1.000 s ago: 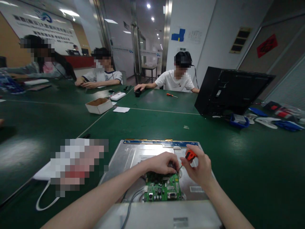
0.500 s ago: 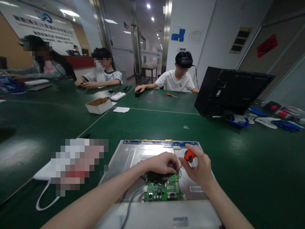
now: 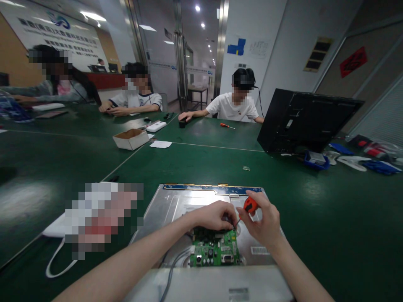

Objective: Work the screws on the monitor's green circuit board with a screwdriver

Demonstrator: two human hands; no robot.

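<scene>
An orange and black screwdriver is held in my right hand, its handle between thumb and fingers. Its thin shaft slants down to the left, with the tip at the upper right corner of a green circuit board. Close around that tip, the fingers of my left hand are curled and pressed together; whatever they pinch is hidden. Under the board lies a silver metal display panel, with a blue strip board along its far edge. Grey cables run from the board's left side toward me.
A white pouch with a strap, partly pixelated, lies left of the panel. Further off are an open box, a black monitor housing, a blue tray and another screwdriver. Several people sit across the green table.
The screwdriver's handle has turned slightly, its black patches now showing differently. Both my hands stay in almost the same place over the board.
</scene>
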